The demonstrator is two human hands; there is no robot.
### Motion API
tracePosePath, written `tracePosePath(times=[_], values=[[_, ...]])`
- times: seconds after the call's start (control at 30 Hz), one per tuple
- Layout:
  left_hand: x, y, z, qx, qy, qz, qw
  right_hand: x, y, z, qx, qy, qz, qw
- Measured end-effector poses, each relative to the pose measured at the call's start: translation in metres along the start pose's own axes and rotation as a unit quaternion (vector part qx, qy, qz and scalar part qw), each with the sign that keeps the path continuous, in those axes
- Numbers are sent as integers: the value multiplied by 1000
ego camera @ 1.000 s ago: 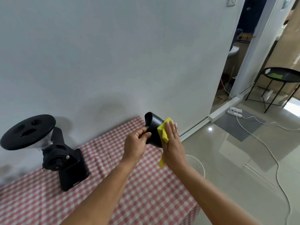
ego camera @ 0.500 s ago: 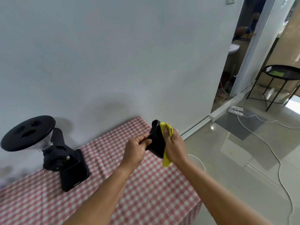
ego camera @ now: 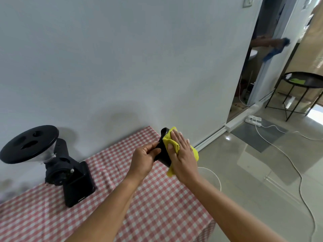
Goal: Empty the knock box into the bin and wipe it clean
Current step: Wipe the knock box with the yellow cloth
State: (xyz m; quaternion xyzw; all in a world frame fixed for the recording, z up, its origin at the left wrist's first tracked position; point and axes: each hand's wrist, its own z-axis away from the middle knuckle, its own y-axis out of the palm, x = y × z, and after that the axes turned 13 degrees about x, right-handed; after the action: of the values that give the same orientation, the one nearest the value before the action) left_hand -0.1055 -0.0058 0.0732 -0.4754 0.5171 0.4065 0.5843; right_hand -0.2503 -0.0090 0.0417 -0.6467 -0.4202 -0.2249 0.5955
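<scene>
I hold the black knock box (ego camera: 163, 151) tilted in the air above the right end of the table. My left hand (ego camera: 145, 158) grips its left rim with thumb and fingers. My right hand (ego camera: 181, 154) lies flat against the box's right side, pressing a yellow cloth (ego camera: 172, 139) onto it. The cloth wraps over the top edge and hangs below my palm. The inside of the box is hidden. No bin shows in the head view.
A black coffee grinder (ego camera: 57, 165) stands at the left on the red-checked tablecloth (ego camera: 157, 206), close to the white wall. White cables (ego camera: 300, 180) trail over the glossy floor at the right. A black round side table (ego camera: 304, 81) stands by the doorway, where another person's arm (ego camera: 265, 41) holds a blue cloth.
My right hand has gone from curled over the box's edge to flat against its side, spreading the yellow cloth. The box stays in my left hand. A person's arm appeared in the doorway.
</scene>
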Motion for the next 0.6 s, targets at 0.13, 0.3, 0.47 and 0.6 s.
tracePosePath(times=[0.13,0.3,0.47,0.6], values=[[-1,1,2,10,11,-4,1000,3,-11,-17,-12,25,-48,998],[-4,-4,0,-38,26,16,999,-5,-4,-16,-53,99,-119,987],[-5,-10,1,-5,25,-2,1000,0,5,-11,-44,8,-43,998],[-8,-10,4,13,36,4,999,5,-18,-27,-53,153,-220,962]])
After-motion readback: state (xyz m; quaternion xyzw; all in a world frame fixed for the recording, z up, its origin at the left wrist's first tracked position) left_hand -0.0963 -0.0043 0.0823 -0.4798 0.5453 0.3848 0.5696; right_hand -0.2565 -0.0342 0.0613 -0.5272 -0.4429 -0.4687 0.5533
